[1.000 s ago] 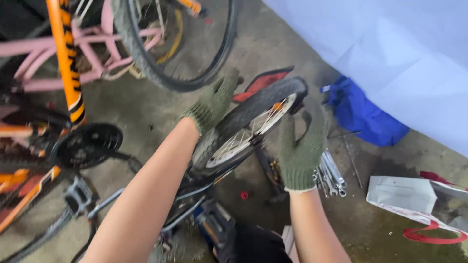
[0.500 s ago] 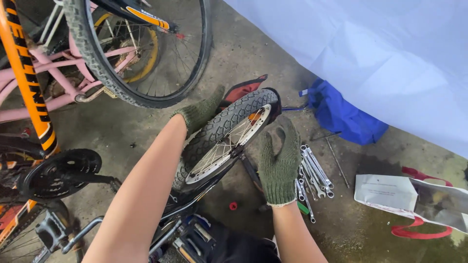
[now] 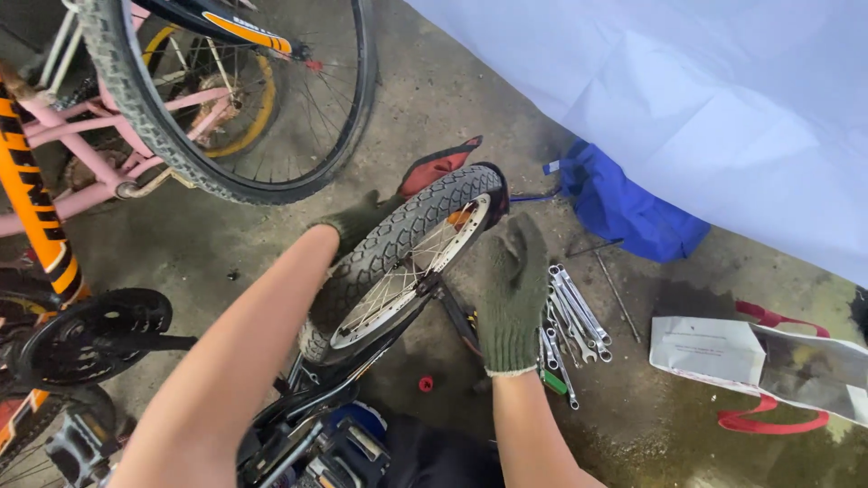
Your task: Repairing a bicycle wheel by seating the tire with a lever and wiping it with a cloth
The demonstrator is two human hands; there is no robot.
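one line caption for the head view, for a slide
Gloved left hand and right hand flank a small bicycle wheel, wrenches on the floor beside.

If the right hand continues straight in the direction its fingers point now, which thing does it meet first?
The right hand points up and away, beside the small wheel. Straight on, it would probably first meet that wheel's tyre near the red mudguard. Depth is unclear, so it might pass beside it.

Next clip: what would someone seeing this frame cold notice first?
Two gloved hands around a small bicycle wheel at the centre: the left hand on the far side of its tyre, the right hand open beside it. Right of that hand, a row of wrenches lies on the concrete floor, with a blue bag behind. A big wheel fills the upper left.
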